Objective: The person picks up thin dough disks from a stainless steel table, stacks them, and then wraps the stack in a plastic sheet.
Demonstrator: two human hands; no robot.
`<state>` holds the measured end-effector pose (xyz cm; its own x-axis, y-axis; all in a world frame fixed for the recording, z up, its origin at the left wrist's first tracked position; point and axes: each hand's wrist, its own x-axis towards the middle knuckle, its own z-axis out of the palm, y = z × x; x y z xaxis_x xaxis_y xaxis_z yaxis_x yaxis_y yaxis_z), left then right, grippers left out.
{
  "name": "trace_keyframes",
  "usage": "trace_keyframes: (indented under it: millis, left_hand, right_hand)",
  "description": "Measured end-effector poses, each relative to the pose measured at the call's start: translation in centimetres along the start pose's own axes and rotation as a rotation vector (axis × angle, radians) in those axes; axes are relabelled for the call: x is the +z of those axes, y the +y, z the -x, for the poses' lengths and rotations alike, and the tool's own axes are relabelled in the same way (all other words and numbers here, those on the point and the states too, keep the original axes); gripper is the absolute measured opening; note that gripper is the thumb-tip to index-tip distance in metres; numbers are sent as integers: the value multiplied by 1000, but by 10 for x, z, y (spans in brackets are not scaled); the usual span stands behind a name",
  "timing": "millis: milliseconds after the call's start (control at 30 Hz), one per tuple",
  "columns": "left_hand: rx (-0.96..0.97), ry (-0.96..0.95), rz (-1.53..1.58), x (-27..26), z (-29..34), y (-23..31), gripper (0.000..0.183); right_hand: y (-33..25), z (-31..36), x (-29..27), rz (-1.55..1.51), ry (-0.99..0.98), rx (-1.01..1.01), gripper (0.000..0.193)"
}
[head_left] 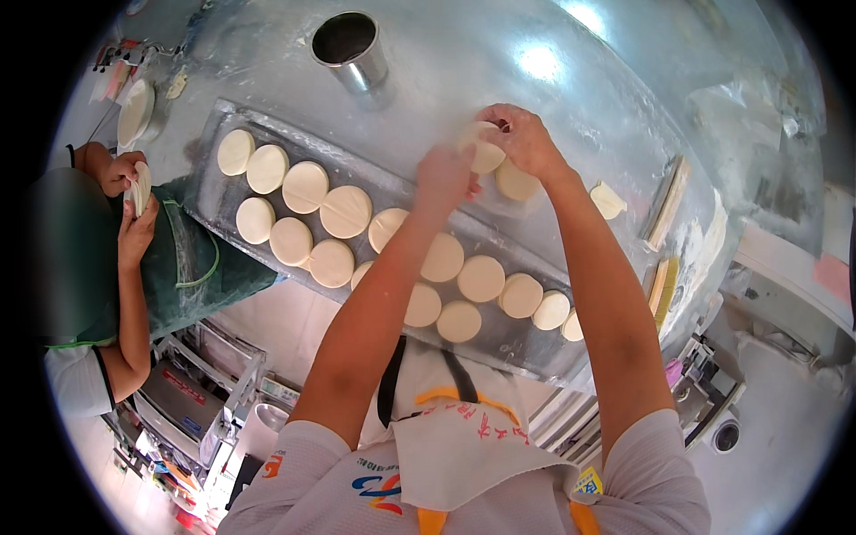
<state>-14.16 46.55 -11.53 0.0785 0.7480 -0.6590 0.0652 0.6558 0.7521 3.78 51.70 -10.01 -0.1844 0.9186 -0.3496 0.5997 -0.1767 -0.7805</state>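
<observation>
Beyond the tray, my right hand [524,141] grips the far edge of a round, flat piece of pale dough [487,157], its fingers curled over it. My left hand [444,181] is beside the dough's left edge, smeared by motion, so its hold cannot be made out. Another dough round [515,182] lies on the metal worktop under my right wrist. Nearer me, a long shallow tray [357,165] bears several dough rounds [346,211] in two rough rows, some of them hidden by my left forearm.
A steel canister [357,67] stands at the back. Toward the right are a dough scrap [607,201], a wooden bar [667,203] and a brush [663,290]. At the left, a co-worker's hands [134,192] hold a stack of pale rounds near a white bowl [136,111].
</observation>
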Motion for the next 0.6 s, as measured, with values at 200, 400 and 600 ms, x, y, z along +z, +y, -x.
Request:
trace_keyframes:
  millis: [200,400,600]
  left_hand:
    - [236,-38,-407,-21,-14,-19,44]
    - [-14,81,-176,-78,102,-32,36]
    - [-329,111,7,-130,233,-147,27]
  right_hand:
    - [4,12,4,220,261,-233,18]
    - [-44,167,46,86,58,14,21]
    - [-5,294,145,358,9,-353,43]
